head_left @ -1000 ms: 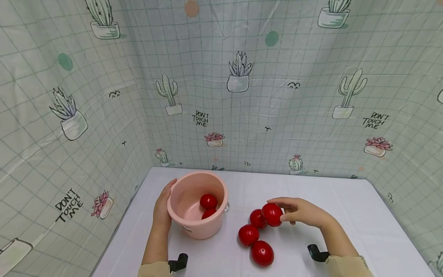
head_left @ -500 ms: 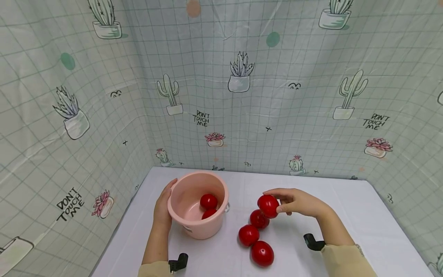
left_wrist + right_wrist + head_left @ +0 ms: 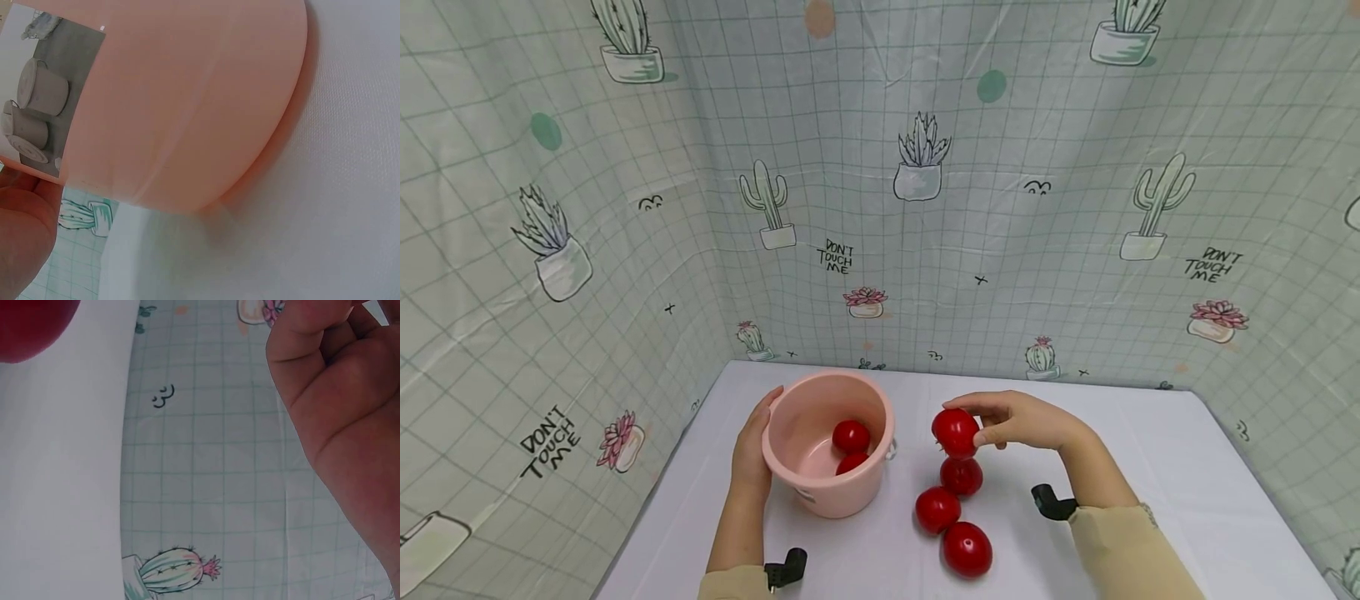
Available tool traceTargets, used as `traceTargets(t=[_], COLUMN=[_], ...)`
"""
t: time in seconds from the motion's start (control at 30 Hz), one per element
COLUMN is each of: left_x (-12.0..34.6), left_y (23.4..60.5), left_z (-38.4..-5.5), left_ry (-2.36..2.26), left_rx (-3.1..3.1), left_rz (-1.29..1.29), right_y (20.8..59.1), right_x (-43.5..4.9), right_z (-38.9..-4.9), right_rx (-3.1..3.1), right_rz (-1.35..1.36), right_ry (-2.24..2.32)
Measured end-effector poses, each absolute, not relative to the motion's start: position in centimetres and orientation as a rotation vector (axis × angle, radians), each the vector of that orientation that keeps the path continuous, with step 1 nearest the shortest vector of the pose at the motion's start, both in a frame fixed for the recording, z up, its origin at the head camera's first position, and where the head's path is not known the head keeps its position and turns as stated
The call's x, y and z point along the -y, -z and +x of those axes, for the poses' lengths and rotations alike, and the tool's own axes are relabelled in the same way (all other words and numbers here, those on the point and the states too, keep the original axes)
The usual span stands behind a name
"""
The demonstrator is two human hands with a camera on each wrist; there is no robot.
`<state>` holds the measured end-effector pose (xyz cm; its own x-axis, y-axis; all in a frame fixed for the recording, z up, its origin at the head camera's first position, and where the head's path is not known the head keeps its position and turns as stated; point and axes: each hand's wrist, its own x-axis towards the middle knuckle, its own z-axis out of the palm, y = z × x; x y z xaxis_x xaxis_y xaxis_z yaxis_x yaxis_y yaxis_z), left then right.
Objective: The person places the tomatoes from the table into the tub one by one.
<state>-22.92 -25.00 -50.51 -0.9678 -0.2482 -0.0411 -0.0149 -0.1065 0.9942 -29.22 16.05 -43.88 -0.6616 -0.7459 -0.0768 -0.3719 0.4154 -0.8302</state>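
A pink bucket (image 3: 842, 496) stands at the left of the table. My left hand (image 3: 754, 446) holds its outer left side, fingertips near the rim; in the left wrist view part of that hand (image 3: 25, 231) shows beside the bucket wall, the other fingers hidden. Inside the bucket lie two visible tomatoes, one whole in view (image 3: 852, 437), the other partly covered by the wall. To the right, my right hand (image 3: 1022, 419) pinches a red tomato (image 3: 956, 432) between thumb and fingers. Beneath it is another tomato (image 3: 961, 476). The right wrist view shows this hand (image 3: 344, 394), its fingertips out of frame.
Two more tomatoes lie nearer the front, one (image 3: 937, 510) beside the other (image 3: 967, 550). A white cloth covers the table (image 3: 1112, 467). Grid-patterned cloth with cactus prints (image 3: 985, 317) hangs behind it and at both sides.
My right hand has carried its tomato leftward and up, from beside the row of tomatoes to beyond it. The left hand, the bucket and the other tomatoes have stayed put.
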Motion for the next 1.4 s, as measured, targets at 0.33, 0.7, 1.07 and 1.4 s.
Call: traceTargets(t=[0.33, 0.7, 1.07, 1.4], left_x=[24.9, 25.3, 25.3, 25.1], left_y=[50.4, 50.3, 50.6, 50.6], left_z=[-22.8, -22.8, -22.8, -22.9], left_ry=[2.207, 2.222, 2.221, 2.206], left_rx=[1.985, 1.978, 1.974, 1.982], left_rz=[0.299, 0.292, 0.274, 0.28], right_y=[41.9, 40.6, 39.0, 38.2], right_x=[-13.1, -10.0, -6.3, -3.5], right_z=[-30.4, -31.8, -32.7, -33.6], right_rx=[-2.214, -2.154, -2.015, -1.979], right_rz=[-0.996, -1.031, -1.121, -1.108], right_ry=[1.1, 1.084, 1.089, 1.057])
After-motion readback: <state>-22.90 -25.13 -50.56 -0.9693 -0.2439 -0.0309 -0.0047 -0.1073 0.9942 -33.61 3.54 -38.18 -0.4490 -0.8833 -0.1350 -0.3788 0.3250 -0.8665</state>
